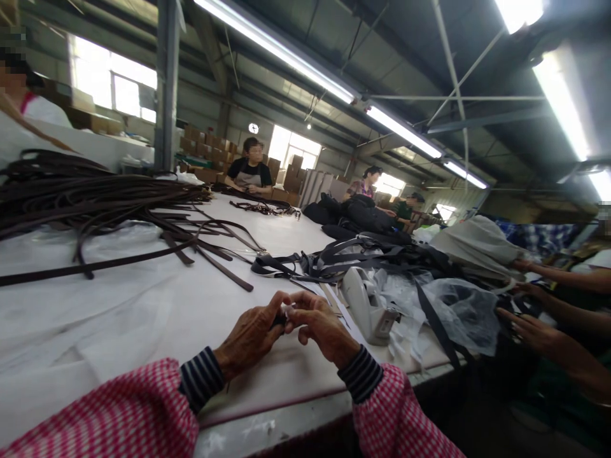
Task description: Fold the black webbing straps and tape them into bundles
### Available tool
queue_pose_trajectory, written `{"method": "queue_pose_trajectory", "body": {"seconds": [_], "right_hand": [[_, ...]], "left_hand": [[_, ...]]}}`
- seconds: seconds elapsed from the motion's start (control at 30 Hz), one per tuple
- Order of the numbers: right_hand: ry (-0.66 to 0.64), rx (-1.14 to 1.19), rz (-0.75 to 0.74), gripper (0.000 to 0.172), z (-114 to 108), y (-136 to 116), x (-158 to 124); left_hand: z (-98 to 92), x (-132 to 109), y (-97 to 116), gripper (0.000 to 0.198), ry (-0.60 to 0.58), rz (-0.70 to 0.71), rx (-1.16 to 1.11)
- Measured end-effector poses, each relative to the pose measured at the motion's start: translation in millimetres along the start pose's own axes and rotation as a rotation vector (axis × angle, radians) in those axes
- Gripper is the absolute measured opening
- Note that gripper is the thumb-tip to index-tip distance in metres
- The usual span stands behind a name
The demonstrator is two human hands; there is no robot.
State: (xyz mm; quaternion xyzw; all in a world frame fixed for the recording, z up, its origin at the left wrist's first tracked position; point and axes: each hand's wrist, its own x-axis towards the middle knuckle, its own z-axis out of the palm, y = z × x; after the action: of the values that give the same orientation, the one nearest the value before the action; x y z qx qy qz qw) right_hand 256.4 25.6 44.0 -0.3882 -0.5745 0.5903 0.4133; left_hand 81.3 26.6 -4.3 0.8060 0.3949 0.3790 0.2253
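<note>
My left hand [252,334] and my right hand [321,321] meet above the white table, fingertips pinched together. Between them is a small dark piece [279,320], mostly covered by the fingers of my left hand. A small white bit [287,309] shows at the fingertips of my right hand; its kind cannot be made out. Just right of my right hand stands a white tape dispenser [365,305]. Beyond my hands, dark brown leather straps [224,270] lie loose on the table.
A heap of dark straps [95,197] covers the left side. Black webbing [334,257] and clear plastic bags [463,308] crowd the right. A co-worker's hands [529,327] are at the right edge. Another person [249,168] sits across the white table [157,331].
</note>
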Motion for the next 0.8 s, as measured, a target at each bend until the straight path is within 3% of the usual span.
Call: {"method": "queue_pose_trajectory", "body": {"seconds": [0.13, 0.33, 0.47, 0.6, 0.7, 0.8], "right_hand": [[-0.012, -0.093, -0.034, 0.021, -3.5, 1.0, 2.5], [-0.156, 0.021, 0.09, 0.035, -16.9, -4.2, 6.0], [-0.184, -0.126, 0.087, 0.036, -23.1, -5.9, 10.9], [-0.012, -0.374, -0.16, 0.013, -14.1, -6.6, 13.1], [0.112, -0.551, -0.417, 0.014, -2.1, -12.2, 9.1], [0.184, -0.581, -0.548, 0.016, 6.1, -20.0, 3.9]], "left_hand": [[-1.2, -1.7, 4.6, 0.027, -0.06, 0.009, 0.04], [-4.7, -0.6, 4.0, 0.021, -0.068, 0.001, 0.06], [-6.7, -0.3, 7.5, 0.026, -0.056, -0.036, 0.042], [-11.9, 2.4, 11.5, 0.027, -0.029, -0.068, -0.136], [-18.9, 7.0, 11.8, 0.031, -0.101, -0.208, -0.372], [-26.3, 10.8, 8.0, 0.035, -0.111, -0.4, -0.614]]}}
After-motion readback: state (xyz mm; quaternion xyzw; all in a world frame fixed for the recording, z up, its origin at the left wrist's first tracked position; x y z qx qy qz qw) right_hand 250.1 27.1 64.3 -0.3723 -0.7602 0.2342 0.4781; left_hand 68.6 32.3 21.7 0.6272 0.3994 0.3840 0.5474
